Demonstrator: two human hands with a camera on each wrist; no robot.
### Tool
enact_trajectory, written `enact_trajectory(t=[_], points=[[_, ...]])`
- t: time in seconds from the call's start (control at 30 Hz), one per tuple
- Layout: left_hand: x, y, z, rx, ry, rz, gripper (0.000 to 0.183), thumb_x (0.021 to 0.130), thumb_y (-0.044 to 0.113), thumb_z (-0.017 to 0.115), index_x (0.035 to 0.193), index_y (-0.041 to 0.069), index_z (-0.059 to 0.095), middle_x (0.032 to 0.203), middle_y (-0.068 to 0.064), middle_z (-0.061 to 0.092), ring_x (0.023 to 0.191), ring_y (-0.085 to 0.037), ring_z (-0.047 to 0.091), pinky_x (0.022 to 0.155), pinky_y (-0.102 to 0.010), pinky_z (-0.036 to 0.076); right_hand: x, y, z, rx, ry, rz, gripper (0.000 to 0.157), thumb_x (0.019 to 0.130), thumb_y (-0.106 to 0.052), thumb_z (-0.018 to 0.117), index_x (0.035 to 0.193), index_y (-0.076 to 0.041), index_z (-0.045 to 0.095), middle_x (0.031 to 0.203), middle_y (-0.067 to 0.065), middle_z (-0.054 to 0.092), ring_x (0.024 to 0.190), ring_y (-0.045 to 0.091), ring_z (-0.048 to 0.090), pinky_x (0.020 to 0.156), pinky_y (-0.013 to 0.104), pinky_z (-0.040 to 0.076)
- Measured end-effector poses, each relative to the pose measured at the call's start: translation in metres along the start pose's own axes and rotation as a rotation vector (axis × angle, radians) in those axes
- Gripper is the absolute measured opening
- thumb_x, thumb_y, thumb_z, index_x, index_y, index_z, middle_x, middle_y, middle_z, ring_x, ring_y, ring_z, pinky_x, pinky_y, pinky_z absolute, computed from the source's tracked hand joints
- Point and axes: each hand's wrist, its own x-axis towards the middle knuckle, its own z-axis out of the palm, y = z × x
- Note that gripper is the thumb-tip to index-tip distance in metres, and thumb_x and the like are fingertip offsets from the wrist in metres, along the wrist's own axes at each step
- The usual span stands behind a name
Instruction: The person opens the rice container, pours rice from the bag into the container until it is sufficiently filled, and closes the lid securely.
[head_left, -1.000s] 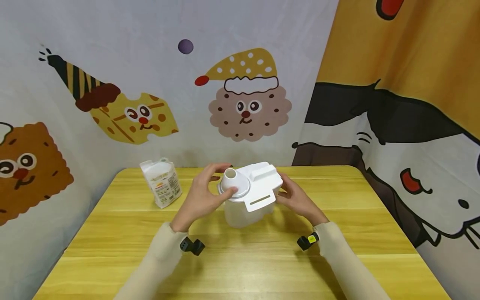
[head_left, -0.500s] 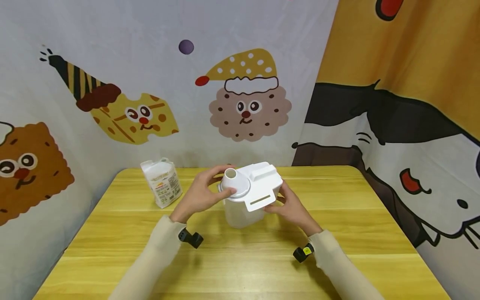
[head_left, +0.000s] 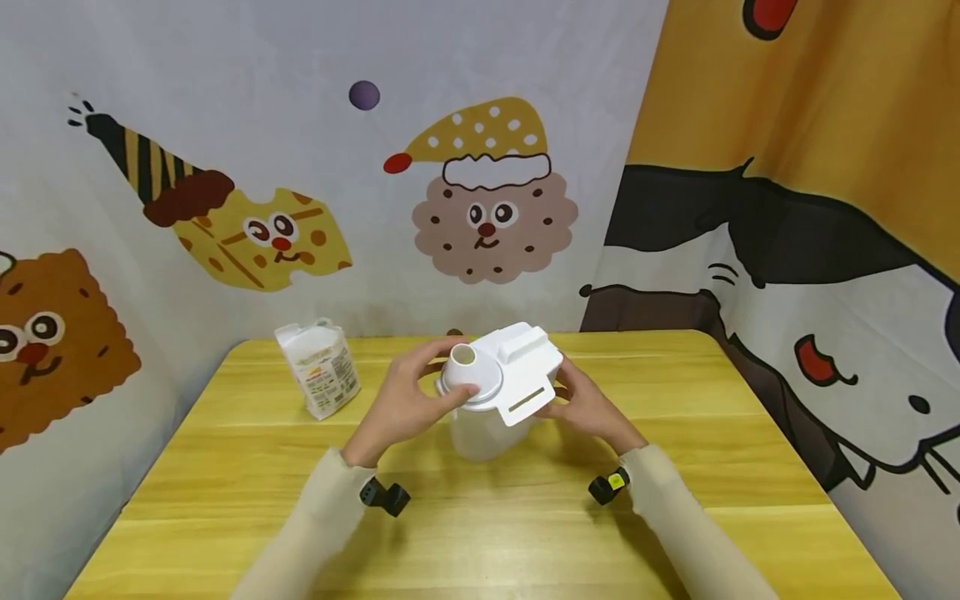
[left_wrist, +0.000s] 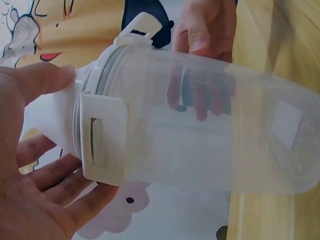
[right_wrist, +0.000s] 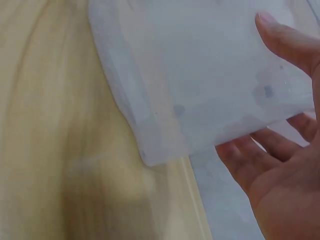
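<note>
A translucent plastic storage container with a white lid stands in the middle of the wooden table. On the lid's left part is a round cap with a short open spout. My left hand grips the round cap, thumb at the front and fingers round the back. In the left wrist view, a white side latch sits just beyond my left fingers. My right hand holds the right side of the container, its thumb on one face and fingers at the other.
A white plastic packet with printed text stands on the table at the back left. A cloth with cartoon figures hangs behind the table's far edge. A small black camera is strapped to each wrist.
My right hand has shifted a little forward along the container's side, towards me. The container has turned slightly, with both hands still on it. The packet stays in place.
</note>
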Motion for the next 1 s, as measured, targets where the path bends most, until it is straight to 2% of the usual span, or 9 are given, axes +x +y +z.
enact_trajectory(t=[0.23,0.43,0.53,0.63,0.73,0.83,1.0], points=[[-0.007,0.008,0.009,0.075,0.037,-0.004,0.057,0.085,0.032,0.085,0.136,0.016,0.064,0.132,0.008,0.067,0.12,-0.012,0.064,0.098,-0.039,0.057,0.007,0.008,-0.011,0.065,-0.098,-0.018,0.094,0.086,-0.001,0.08,0.162,-0.017,0.028,0.159,0.017,0.043,0.145,0.038,0.042,0.116,0.06,0.039],[-0.011,0.015,0.017,0.156,0.083,-0.029,0.058,0.082,0.035,0.088,0.132,0.017,0.065,0.124,0.008,0.068,0.113,-0.011,0.065,0.091,-0.037,0.059,0.017,0.012,-0.019,0.082,-0.191,-0.04,0.094,0.088,0.001,0.077,0.164,-0.015,0.024,0.163,0.017,0.037,0.146,0.041,0.04,0.108,0.042,0.049],[-0.012,0.02,0.022,0.191,0.118,-0.039,0.058,0.08,0.036,0.089,0.13,0.018,0.066,0.119,0.007,0.068,0.109,-0.01,0.065,0.087,-0.034,0.06,0.022,0.014,-0.022,0.106,-0.228,-0.047,0.095,0.088,-0.001,0.077,0.164,-0.013,0.022,0.166,0.018,0.031,0.148,0.042,0.035,0.105,0.032,0.049],[-0.013,0.023,0.027,0.225,0.148,-0.043,0.058,0.079,0.038,0.09,0.128,0.019,0.066,0.118,0.006,0.068,0.107,-0.011,0.065,0.084,-0.032,0.06,0.025,0.014,-0.024,0.142,-0.254,-0.034,0.097,0.087,-0.003,0.078,0.164,-0.013,0.02,0.168,0.018,0.027,0.149,0.042,0.033,0.104,0.029,0.049],[-0.013,0.026,0.029,0.26,0.161,-0.041,0.058,0.079,0.039,0.09,0.128,0.02,0.065,0.118,0.005,0.068,0.107,-0.011,0.065,0.083,-0.032,0.059,0.026,0.013,-0.025,0.165,-0.26,-0.009,0.097,0.087,-0.004,0.078,0.165,-0.014,0.021,0.168,0.017,0.026,0.148,0.042,0.034,0.103,0.033,0.051],[-0.013,0.026,0.029,0.279,0.147,-0.045,0.059,0.08,0.04,0.088,0.129,0.019,0.064,0.119,0.006,0.067,0.107,-0.01,0.064,0.084,-0.031,0.059,0.025,0.013,-0.026,0.163,-0.25,-0.004,0.096,0.087,-0.006,0.079,0.164,-0.015,0.022,0.168,0.016,0.026,0.149,0.042,0.033,0.108,0.042,0.048],[-0.011,0.026,0.022,0.264,0.078,-0.036,0.064,0.082,0.041,0.087,0.135,0.016,0.062,0.122,0.006,0.065,0.111,-0.011,0.063,0.09,-0.037,0.059,0.02,0.011,-0.023,0.146,-0.214,-0.045,0.097,0.087,-0.007,0.08,0.164,-0.018,0.022,0.17,0.012,0.024,0.154,0.04,0.027,0.119,0.06,0.033]])
